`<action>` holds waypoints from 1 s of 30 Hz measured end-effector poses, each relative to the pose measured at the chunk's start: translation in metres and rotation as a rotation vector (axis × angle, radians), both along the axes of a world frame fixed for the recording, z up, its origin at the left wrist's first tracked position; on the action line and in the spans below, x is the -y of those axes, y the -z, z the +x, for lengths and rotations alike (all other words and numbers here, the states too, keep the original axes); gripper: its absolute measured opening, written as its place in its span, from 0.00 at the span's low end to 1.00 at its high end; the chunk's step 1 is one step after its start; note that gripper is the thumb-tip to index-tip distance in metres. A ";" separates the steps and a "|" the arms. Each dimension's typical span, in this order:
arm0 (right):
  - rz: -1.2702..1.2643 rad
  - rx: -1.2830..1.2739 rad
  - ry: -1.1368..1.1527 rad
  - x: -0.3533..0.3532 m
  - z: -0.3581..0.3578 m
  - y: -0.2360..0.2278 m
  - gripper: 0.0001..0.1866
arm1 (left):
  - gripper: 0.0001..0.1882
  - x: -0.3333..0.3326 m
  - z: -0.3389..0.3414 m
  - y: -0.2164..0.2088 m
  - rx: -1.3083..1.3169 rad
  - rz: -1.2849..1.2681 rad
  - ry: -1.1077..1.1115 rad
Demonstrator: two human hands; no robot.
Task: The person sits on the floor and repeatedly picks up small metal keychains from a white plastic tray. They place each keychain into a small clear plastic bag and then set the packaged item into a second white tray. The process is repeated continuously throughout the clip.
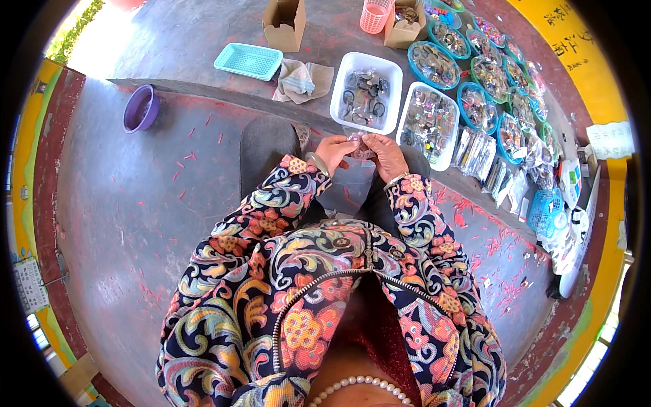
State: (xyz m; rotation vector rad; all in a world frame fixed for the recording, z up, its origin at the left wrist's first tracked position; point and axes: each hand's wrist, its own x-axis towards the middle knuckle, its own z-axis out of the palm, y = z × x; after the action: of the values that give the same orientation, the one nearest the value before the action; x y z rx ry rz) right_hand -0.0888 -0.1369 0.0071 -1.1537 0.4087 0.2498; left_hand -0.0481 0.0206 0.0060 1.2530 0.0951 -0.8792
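Above my knees, both hands meet around a small clear plastic piece [361, 145] with a pinkish-purple tint; fingers cover part of it and its exact kind is unclear. My left hand [334, 152] pinches it from the left, and my right hand [388, 156] grips its right side. Just beyond them is a white tub [367, 59] with dark ring-shaped pieces and small clear packets in it. To its right, nearest my right hand, lies a second white tub [405, 112] of small packaged, colourful items.
Round baskets of packets, one of them blue [413, 62], crowd the right side beside plastic-wrapped bundles [476, 152]. Along the raised step sit a mint tray [227, 66], a grey cloth [319, 81] and a cardboard box [285, 37]. A purple basin [127, 119] stands at left.
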 end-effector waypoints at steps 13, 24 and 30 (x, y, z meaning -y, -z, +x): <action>0.001 0.044 -0.012 0.000 0.002 0.003 0.08 | 0.11 0.001 0.002 0.020 0.053 -0.052 -0.078; -0.020 0.025 -0.038 -0.003 0.001 0.000 0.05 | 0.09 0.002 0.004 0.025 0.223 0.047 -0.150; 0.051 0.034 -0.031 0.004 0.000 0.001 0.04 | 0.11 0.004 0.002 0.022 0.165 -0.037 -0.117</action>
State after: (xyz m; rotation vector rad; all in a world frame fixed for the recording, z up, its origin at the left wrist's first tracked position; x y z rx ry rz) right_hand -0.0886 -0.1404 0.0060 -1.1139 0.3527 0.2658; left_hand -0.0465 0.0169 -0.0160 1.2681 0.0202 -0.6711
